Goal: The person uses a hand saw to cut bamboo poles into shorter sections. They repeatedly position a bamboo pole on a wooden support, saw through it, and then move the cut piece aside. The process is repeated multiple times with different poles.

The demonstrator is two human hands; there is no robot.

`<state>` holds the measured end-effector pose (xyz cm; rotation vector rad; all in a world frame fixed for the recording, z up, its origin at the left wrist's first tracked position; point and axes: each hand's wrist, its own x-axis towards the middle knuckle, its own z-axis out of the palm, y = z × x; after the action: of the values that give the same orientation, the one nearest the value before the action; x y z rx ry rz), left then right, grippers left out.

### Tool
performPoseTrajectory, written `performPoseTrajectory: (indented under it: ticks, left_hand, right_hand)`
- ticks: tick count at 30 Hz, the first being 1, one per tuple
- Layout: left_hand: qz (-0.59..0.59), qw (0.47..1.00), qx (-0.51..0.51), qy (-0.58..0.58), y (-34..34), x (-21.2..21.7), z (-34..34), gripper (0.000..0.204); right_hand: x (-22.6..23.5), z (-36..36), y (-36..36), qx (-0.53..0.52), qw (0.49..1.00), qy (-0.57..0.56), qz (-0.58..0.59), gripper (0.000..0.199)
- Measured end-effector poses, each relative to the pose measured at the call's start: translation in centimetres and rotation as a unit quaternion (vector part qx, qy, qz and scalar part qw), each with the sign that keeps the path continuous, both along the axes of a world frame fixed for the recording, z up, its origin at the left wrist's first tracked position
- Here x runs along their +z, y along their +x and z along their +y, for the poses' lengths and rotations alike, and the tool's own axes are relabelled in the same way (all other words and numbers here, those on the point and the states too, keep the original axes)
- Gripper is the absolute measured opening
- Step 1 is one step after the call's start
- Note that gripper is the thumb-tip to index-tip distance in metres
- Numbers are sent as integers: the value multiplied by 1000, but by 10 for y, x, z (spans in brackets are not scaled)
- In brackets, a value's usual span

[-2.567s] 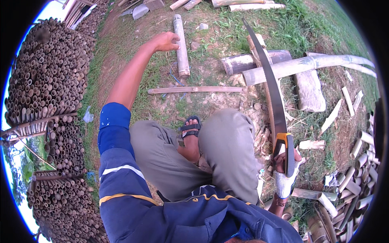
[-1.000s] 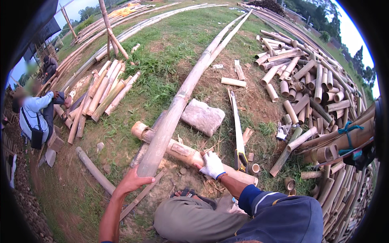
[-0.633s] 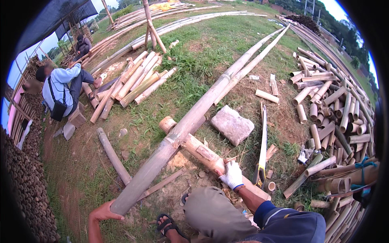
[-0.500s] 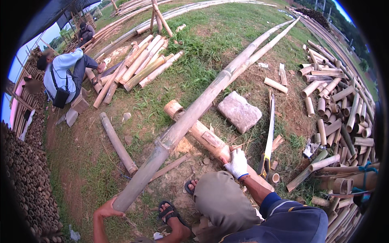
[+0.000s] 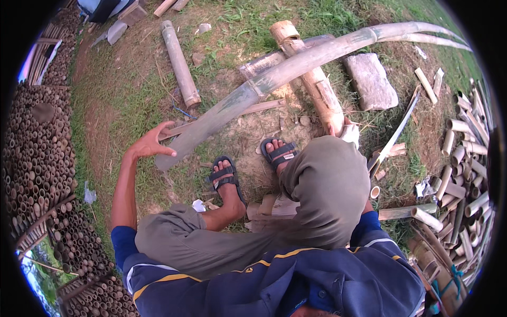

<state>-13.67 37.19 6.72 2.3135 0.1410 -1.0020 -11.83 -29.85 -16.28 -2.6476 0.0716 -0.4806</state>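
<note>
A long grey-green bamboo pole (image 5: 222,113) lies slantwise over a thick pale bamboo log (image 5: 322,98). By the pole's near end is my bare left hand (image 5: 150,141), fingers spread and curved, thumb tip close against the end; whether it touches I cannot tell. My right hand (image 5: 349,133), in a white glove, grips the near part of the log beside my knee, which hides much of the hand and the log's end. To its right a handsaw (image 5: 397,128) lies with its blade pointing away, its handle partly out of sight.
A rough stone block (image 5: 371,82) sits right of the log. One short bamboo piece (image 5: 180,66) lies left of the pole. Cut bamboo pieces (image 5: 462,179) are heaped at right; stacked bamboo (image 5: 39,142) lines the left. My sandalled feet are below the pole.
The view has tilted down and turned left. My left hand has loosened from the pole's end, its fingers now apart. The right hand stays on the log.
</note>
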Motion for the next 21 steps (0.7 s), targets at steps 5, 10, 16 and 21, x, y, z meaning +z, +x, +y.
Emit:
performPoseTrajectory:
  ticks: [5,10,16,21]
  left_hand:
    - [-153,984,82,-39,24,26,-36,75]
    - [-219,975,18,19,-9,7,-61,62]
    - [-292,952,-59,72,-12,4,-99,55]
    - [-304,949,-65,48,-17,11,-117,51]
  right_hand:
    - [-27,22,5,50,987,151,-35,59]
    - [19,116,-1,324,934,59,-141,62]
    - [-1,228,64,441,895,14,-60,53]
    - [-48,249,65,366,921,-127,30,31]
